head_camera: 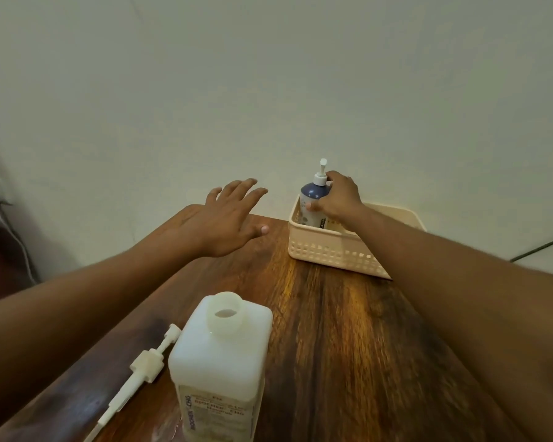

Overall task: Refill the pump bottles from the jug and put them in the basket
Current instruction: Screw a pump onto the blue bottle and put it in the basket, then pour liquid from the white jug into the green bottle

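Uncapped white jug (219, 362), translucent, square-shouldered

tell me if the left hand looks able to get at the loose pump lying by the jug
Probably yes. The left hand is open and empty above the table, and the loose pump lies exposed left of the jug with nothing over it.

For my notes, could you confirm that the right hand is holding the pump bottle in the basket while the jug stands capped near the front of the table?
Not quite: the head view shows the jug open, its pump lying beside it. The right hand does hold the bottle in the basket.
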Action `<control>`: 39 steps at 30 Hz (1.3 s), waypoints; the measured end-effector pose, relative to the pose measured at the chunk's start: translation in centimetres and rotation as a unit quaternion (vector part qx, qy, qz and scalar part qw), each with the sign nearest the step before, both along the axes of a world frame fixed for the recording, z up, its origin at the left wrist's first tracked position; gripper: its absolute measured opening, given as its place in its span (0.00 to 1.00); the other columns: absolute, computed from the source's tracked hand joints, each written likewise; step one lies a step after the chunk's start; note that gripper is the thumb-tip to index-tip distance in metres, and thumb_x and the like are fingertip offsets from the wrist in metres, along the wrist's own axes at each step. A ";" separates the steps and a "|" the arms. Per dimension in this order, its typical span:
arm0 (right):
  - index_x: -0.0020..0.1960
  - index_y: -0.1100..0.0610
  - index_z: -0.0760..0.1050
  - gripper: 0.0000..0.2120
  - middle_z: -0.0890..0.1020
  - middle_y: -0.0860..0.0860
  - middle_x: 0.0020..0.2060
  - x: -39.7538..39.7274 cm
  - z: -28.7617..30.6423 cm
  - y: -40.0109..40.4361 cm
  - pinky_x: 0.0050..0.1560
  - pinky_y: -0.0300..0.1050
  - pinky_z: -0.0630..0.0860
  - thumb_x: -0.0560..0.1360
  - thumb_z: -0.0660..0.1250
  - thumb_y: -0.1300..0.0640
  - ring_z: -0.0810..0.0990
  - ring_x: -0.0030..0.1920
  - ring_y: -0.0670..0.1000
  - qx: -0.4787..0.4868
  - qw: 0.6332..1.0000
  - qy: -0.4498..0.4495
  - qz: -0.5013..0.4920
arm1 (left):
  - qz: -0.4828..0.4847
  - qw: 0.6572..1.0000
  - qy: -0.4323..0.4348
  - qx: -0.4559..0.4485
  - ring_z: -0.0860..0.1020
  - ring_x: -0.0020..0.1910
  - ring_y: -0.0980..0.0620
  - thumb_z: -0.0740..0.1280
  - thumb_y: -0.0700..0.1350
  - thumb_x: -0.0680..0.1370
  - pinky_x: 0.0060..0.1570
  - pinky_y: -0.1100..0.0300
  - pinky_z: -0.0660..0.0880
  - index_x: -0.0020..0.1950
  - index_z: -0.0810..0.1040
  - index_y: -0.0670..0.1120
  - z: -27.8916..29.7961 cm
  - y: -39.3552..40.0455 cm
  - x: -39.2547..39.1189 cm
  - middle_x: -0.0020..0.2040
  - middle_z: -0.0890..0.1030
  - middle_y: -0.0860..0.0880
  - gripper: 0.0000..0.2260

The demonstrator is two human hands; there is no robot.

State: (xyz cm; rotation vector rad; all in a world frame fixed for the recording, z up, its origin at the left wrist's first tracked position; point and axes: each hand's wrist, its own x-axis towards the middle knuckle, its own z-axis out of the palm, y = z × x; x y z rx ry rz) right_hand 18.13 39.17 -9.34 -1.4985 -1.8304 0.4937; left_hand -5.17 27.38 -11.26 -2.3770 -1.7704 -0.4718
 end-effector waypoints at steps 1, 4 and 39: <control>0.67 0.57 0.72 0.32 0.75 0.57 0.64 0.0 0.0 0.0 0.58 0.51 0.77 0.67 0.82 0.58 0.75 0.55 0.55 0.000 1.000 0.000 -0.001 | 0.000 1.000 0.000 -0.001 0.48 0.84 0.45 0.56 0.65 0.83 0.80 0.39 0.49 0.84 0.52 0.53 -0.1 -0.2 0.0 0.85 0.49 0.48 0.33; 0.67 0.58 0.71 0.32 0.76 0.57 0.64 0.1 0.3 -0.2 0.56 0.49 0.76 0.68 0.82 0.58 0.75 0.55 0.55 -0.012 1.000 -0.011 0.001 | -0.002 1.000 -0.009 0.001 0.49 0.84 0.44 0.56 0.65 0.82 0.80 0.39 0.50 0.84 0.53 0.53 -0.2 -0.7 -0.2 0.85 0.50 0.48 0.34; 0.78 0.51 0.63 0.47 0.73 0.52 0.73 7.0 5.8 -30.7 0.58 0.45 0.70 0.66 0.77 0.34 0.74 0.67 0.54 0.018 0.988 -0.109 0.111 | -0.055 0.828 -0.476 -0.292 0.75 0.71 0.48 0.80 0.49 0.73 0.73 0.44 0.71 0.80 0.62 0.60 0.9 -27.0 1.2 0.72 0.77 0.51 0.41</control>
